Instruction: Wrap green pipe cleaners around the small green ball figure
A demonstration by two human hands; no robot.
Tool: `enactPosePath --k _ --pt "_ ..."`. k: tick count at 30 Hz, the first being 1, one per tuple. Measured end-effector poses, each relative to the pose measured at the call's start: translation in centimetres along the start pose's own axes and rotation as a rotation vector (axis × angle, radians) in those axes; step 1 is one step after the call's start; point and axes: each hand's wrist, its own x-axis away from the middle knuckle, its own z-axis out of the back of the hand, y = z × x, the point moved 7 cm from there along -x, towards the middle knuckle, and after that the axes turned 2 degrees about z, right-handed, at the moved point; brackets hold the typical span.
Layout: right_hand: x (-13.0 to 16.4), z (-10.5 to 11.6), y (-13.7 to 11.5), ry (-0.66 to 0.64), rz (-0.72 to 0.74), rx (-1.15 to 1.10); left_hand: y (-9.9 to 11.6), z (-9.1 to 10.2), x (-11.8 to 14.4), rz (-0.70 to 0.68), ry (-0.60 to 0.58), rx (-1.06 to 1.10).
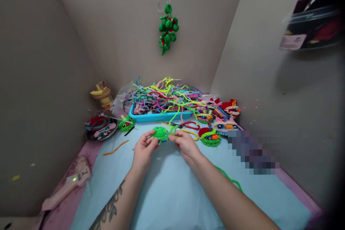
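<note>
— What could fail?
— My left hand pinches the round, fuzzy green chenille piece, held above the blue-clothed bench, toward its far edge; my right hand pinches its right side. Uneven pulling could, I judge, distort it.
— Materials?
— Soft pile, rounded outline. Rightward, red-and-yellow looped scissor handles could snag it.

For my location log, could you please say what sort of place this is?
Probably a craft workspace: scissors, what looks like a pink glue gun, and a blue tray heaped with pipe cleaners.
</note>
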Motion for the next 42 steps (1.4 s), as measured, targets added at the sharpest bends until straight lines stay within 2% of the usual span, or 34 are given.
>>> enactPosePath --k 4,7,10,12,14,16,18,19,22,24,26,27,30,32,33,34,35,36,39,40,42 --pt "0.4 -1.3 -0.5 -0.158 0.077 0.048 0.1 -0.2 0.0 -0.014 -0.016 0.049" --pt "0.5 -1.6 -0.4 -0.2 0.128 0.097 0.0 0.0 -0.2 -0.012 0.018 0.084" --pt "0.2 -1.2 -0.1 -0.146 0.166 0.116 0.1 0.7 -0.4 -0.024 0.082 0.129" --pt "0.2 -0.6 -0.3 -0.043 0.229 0.145 0.2 1.2 -0.5 -0.048 0.121 0.137" --pt "0.9 0.0 -1.3 0.088 0.383 0.279 0.4 1.5 -0.5 -0.08 0.153 0.118" --pt "2.3 -0.8 -2.9 0.104 0.615 0.506 0.5 1.6 -0.4 -0.102 0.168 0.084" --pt "3.8 -2.8 -3.8 -0.044 0.824 0.735 0.3 1.3 -0.2 -0.099 0.154 0.067" --pt "4.4 -3.7 -3.9 -0.109 0.882 0.822 0.1 1.1 -0.1 -0.087 0.139 0.07" --pt "5.0 -4.7 -3.6 -0.181 0.932 0.962 -0.5 0.4 0.1 -0.041 0.092 0.102" --pt "5.1 -4.8 -3.6 -0.169 0.951 0.948 -0.7 0.2 0.1 -0.028 0.083 0.107" --pt "5.8 -5.3 -3.7 -0.22 1.01 0.877 -0.8 0.1 0.0 -0.029 0.087 0.115" --pt "6.5 -5.8 -3.7 -0.293 1.052 0.834 -0.8 0.2 -0.1 -0.026 0.091 0.123" --pt "9.3 -7.8 -3.5 -0.628 1.126 0.702 -0.7 0.5 -0.4 0.003 0.113 0.129" --pt "10.5 -8.6 -3.4 -0.775 1.09 0.633 -0.6 0.9 -0.6 0.014 0.135 0.114" --pt "10.7 -8.6 -3.4 -0.802 1.059 0.614 -0.5 1.0 -0.7 0.013 0.147 0.109" --pt "10.4 -8.5 -3.4 -0.781 1.026 0.608 -0.4 1.1 -0.7 0.007 0.157 0.111" --pt "9.7 -8.0 -3.5 -0.701 0.989 0.61 -0.4 1.2 -0.6 -0.003 0.161 0.115" --pt "8.6 -7.1 -3.8 -0.569 0.952 0.61 -0.3 1.2 -0.6 -0.014 0.16 0.113" --pt "5.0 -2.8 -4.5 -0.031 0.778 0.516 -0.2 0.8 -0.3 -0.042 0.129 0.067" --pt "4.2 -1.7 -4.5 0.073 0.737 0.473 -0.2 0.6 -0.2 -0.045 0.116 0.046" --pt "3.2 -0.8 -4.7 0.133 0.716 0.455 -0.2 0.3 0.0 -0.042 0.095 0.023"
